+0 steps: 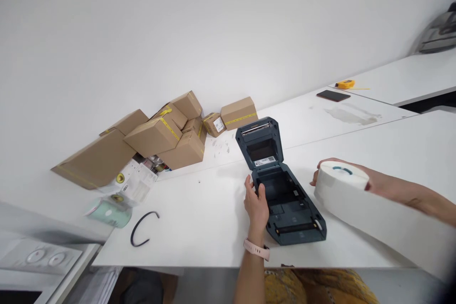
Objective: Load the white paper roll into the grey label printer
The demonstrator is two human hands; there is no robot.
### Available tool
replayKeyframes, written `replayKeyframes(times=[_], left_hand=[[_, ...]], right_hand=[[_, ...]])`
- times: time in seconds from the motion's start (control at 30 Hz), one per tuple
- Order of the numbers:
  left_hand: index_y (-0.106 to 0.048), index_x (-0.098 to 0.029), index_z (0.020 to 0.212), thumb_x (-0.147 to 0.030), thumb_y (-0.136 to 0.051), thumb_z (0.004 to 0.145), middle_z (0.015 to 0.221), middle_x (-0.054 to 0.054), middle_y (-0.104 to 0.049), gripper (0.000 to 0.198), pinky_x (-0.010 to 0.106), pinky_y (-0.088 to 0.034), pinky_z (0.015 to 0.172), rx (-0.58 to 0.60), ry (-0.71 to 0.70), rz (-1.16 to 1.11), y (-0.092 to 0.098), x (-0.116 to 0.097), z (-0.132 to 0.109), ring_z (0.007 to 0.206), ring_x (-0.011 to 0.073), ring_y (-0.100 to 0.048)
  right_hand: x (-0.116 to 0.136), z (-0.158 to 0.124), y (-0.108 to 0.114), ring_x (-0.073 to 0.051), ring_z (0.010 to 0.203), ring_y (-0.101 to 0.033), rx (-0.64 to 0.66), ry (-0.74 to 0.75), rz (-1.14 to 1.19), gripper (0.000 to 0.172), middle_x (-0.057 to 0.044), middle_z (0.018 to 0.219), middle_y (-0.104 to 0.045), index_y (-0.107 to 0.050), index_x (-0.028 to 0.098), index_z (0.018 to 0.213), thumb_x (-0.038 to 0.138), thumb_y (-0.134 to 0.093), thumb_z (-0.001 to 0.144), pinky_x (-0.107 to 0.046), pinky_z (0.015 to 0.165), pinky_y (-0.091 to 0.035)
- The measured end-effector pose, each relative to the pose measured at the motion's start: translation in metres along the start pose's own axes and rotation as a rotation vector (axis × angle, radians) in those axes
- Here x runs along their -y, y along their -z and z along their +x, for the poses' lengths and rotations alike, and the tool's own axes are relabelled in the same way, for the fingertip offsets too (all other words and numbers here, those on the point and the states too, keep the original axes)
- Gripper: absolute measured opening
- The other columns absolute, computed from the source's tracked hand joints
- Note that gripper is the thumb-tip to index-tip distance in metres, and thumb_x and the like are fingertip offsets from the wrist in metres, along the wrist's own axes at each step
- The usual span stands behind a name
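Observation:
A dark label printer lies on the white table with its lid raised, so the hollow inside shows. My left hand grips the printer's left side wall, thumb over the edge, and a pink band circles that wrist. To the right of the printer, my right hand holds a roll of white labels, most of its fingers hidden behind the roll. A long strip of the label web trails from the roll toward the lower right corner. A greenish core shows in the roll's hole.
Several cardboard boxes are piled at the back left against the wall. A black curved band and a green roll lie at the left. Farther right are a dark phone and a yellow tape measure.

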State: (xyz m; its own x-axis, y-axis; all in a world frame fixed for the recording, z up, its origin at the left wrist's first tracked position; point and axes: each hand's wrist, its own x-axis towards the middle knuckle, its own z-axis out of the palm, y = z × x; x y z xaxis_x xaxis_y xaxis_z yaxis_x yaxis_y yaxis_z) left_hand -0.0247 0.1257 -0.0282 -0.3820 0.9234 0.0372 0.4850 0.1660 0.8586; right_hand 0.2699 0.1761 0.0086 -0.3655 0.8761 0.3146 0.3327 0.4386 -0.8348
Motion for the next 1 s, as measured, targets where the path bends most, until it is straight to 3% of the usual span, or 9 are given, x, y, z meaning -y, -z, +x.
replayKeyframes(times=[0.07,0.17,0.37,0.53,0.7,0.87,1.0], left_hand=[[-0.04,-0.025,0.148,-0.047,-0.044,0.099,0.138,0.013,-0.064,0.054,0.04,-0.046,0.1,0.0,-0.001,-0.001,0.0,0.0,0.0,0.12,0.0279,-0.064],[-0.039,-0.025,0.149,-0.048,-0.043,0.099,0.139,0.014,-0.063,0.054,0.041,-0.046,0.1,0.003,-0.003,-0.001,0.001,-0.001,-0.001,0.121,0.0286,-0.063],[-0.039,-0.025,0.149,-0.049,-0.042,0.099,0.14,0.014,-0.062,0.055,0.041,-0.046,0.099,0.016,0.006,-0.001,0.001,0.0,-0.001,0.121,0.0297,-0.063],[-0.04,-0.025,0.147,-0.049,-0.042,0.099,0.138,0.014,-0.063,0.054,0.04,-0.046,0.097,0.009,-0.009,-0.008,0.001,0.0,-0.001,0.118,0.0289,-0.064],[-0.041,-0.024,0.147,-0.049,-0.044,0.098,0.138,0.015,-0.063,0.055,0.04,-0.046,0.098,0.003,-0.005,0.0,0.0,0.0,0.0,0.119,0.0293,-0.064],[-0.039,-0.025,0.148,-0.049,-0.041,0.099,0.139,0.013,-0.063,0.054,0.04,-0.045,0.099,0.016,-0.015,-0.002,0.0,0.001,0.0,0.121,0.0287,-0.063],[-0.038,-0.025,0.149,-0.049,-0.04,0.099,0.141,0.013,-0.062,0.055,0.039,-0.044,0.101,0.031,0.002,0.016,0.001,0.0,-0.001,0.124,0.0277,-0.061]], right_hand=[[0.003,0.004,0.005,-0.035,0.109,-0.068,0.286,-0.036,0.149,0.069,-0.016,0.121,-0.07,-0.063,0.03,0.123,0.071,-0.069,0.068,-0.041,0.088,-0.055],[0.003,0.012,0.011,-0.033,0.118,-0.063,0.421,-0.055,0.086,0.059,-0.01,0.129,-0.066,-0.061,0.032,0.127,0.041,-0.077,0.071,-0.039,0.096,-0.052],[-0.004,0.022,0.008,-0.026,0.088,-0.07,0.381,-0.073,0.022,0.052,-0.008,0.115,-0.07,-0.062,0.031,0.126,0.03,-0.07,0.075,-0.031,0.068,-0.056],[-0.005,0.031,0.006,-0.029,0.096,-0.07,0.3,-0.036,-0.06,0.053,-0.009,0.115,-0.071,-0.064,0.028,0.121,0.021,-0.067,0.068,-0.031,0.072,-0.057],[-0.008,0.028,-0.008,-0.019,0.061,-0.064,0.14,-0.083,0.017,0.049,-0.007,0.091,-0.07,-0.06,0.028,0.119,0.024,-0.054,0.07,-0.026,0.044,-0.045],[-0.008,0.028,-0.013,-0.015,0.053,-0.053,0.15,-0.228,0.081,0.055,-0.004,0.083,-0.064,-0.054,0.028,0.124,0.028,-0.055,0.069,-0.027,0.043,-0.037],[-0.009,0.034,-0.013,-0.016,0.063,-0.056,0.231,-0.348,0.06,0.067,-0.004,0.091,-0.065,-0.047,0.025,0.129,0.03,-0.065,0.064,-0.025,0.05,-0.04]])
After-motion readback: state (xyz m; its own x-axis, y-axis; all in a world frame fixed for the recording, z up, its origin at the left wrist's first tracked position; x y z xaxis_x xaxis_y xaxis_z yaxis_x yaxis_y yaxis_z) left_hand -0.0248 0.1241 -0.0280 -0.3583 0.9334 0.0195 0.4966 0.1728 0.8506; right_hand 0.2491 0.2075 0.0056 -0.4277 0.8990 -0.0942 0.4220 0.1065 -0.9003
